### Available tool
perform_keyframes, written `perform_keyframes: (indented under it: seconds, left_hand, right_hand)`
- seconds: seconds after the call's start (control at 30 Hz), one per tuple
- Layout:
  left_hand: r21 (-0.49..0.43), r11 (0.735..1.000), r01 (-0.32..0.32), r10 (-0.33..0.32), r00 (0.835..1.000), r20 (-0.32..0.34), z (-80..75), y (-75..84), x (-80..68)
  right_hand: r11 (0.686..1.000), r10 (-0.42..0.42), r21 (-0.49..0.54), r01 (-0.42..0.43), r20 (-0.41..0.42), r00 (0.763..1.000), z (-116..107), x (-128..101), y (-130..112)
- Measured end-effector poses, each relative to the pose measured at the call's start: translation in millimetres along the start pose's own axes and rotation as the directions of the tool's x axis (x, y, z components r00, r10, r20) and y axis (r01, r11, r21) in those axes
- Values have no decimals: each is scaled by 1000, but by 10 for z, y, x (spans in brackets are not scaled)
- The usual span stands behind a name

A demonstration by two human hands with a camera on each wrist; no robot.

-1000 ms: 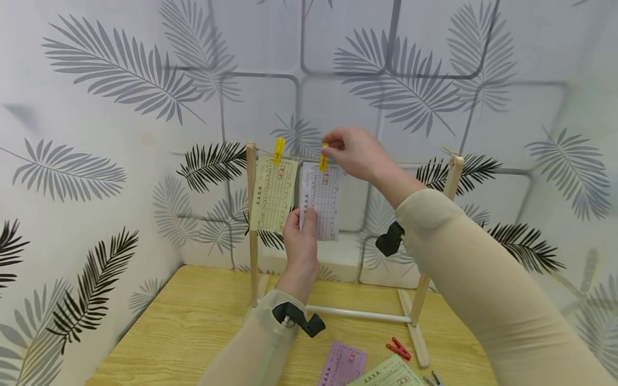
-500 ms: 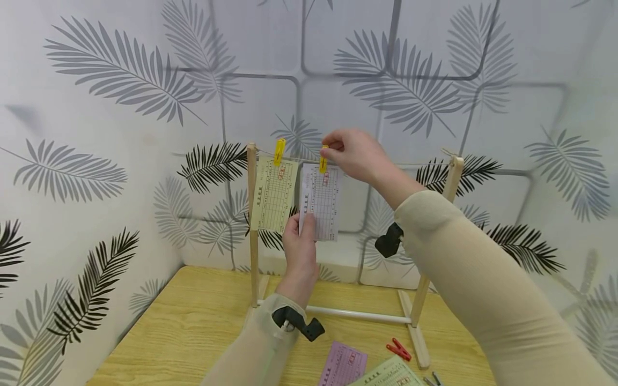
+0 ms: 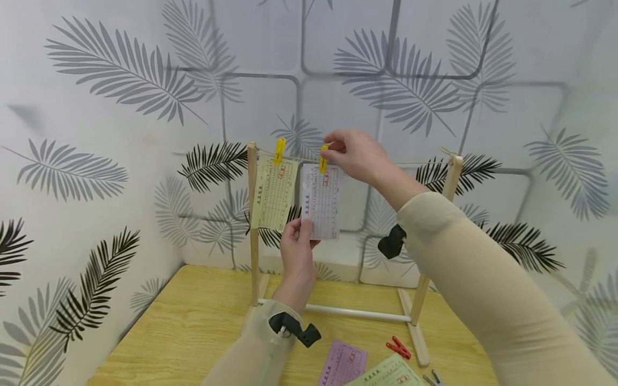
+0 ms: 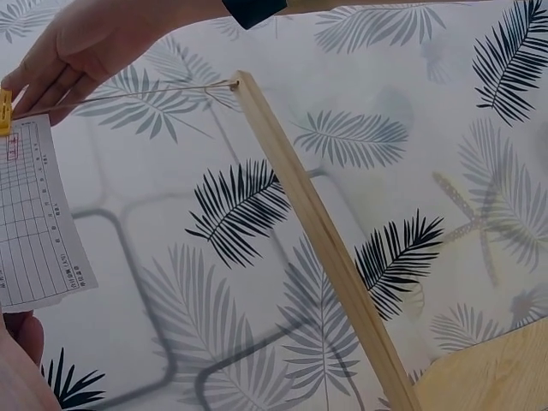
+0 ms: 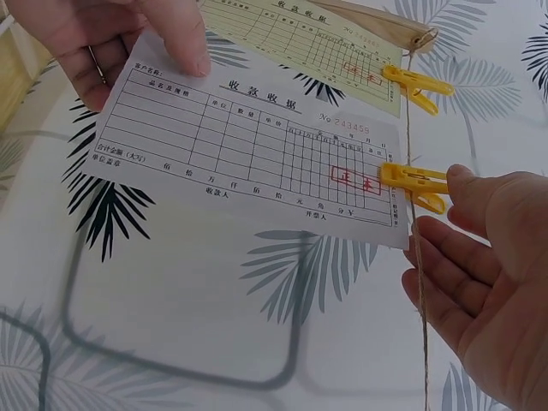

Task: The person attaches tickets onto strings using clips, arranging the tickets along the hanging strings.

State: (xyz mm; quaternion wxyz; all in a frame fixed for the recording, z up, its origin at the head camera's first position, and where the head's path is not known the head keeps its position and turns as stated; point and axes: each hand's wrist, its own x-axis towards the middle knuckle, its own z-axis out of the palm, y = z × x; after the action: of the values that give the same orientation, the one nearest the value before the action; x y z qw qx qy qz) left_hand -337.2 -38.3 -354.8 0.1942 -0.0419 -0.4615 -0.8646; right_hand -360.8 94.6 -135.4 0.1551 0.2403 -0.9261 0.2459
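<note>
**Pegging the white slip to the string**

Hanging from the string [image 3: 386, 162] now, the white slip [image 3: 321, 201] sits at the rack's [image 3: 252, 225] upper left, just at three o'clock of the yellow slip [image 3: 273, 193], which has its own peg [image 3: 279, 151]; a second yellow peg [image 5: 413, 182] bites the white slip's top edge against the line. To finish this well, I'd judge: keep the paper taut and square from below, let the peg seat fully over both string and paper, and only then ease off, top first. Left hand [image 3: 296, 246] at six o'clock of the slip, thumb and fingers pinching its lower corner; right hand [image 3: 354, 154] at three o'clock of the peg, and the right wrist view shows its fingers [image 5: 454, 257] loosely spread, a fingertip just touching the peg's tail, not squeezing it. Down on the table [image 3: 193, 327] at five o'clock: a pink slip [image 3: 343, 364], a green slip [image 3: 386, 375] and a red peg [image 3: 398, 348].
</note>
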Motion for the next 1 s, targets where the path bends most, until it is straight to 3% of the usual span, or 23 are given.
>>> perform_keyframes:
  seconds: [0.33, 0.57, 0.83, 1.0]
  left_hand:
    - [50, 998, 38, -39, 999, 10, -110, -49, -97]
    - [142, 986, 93, -104, 992, 72, -241, -89, -233]
    - [269, 958, 97, -136, 982, 131, -430, -118, -464]
    - [326, 942, 75, -129, 981, 147, -505, -172, -542]
  right_hand:
    - [997, -18, -81, 13, -55, 998, -90, -214, 125]
    - [992, -65, -120, 48, -138, 988, -80, -473, 256]
    - [974, -171, -192, 122, -270, 948, 54, -816, 399]
    - [973, -200, -173, 152, -306, 931, 101, -990, 453]
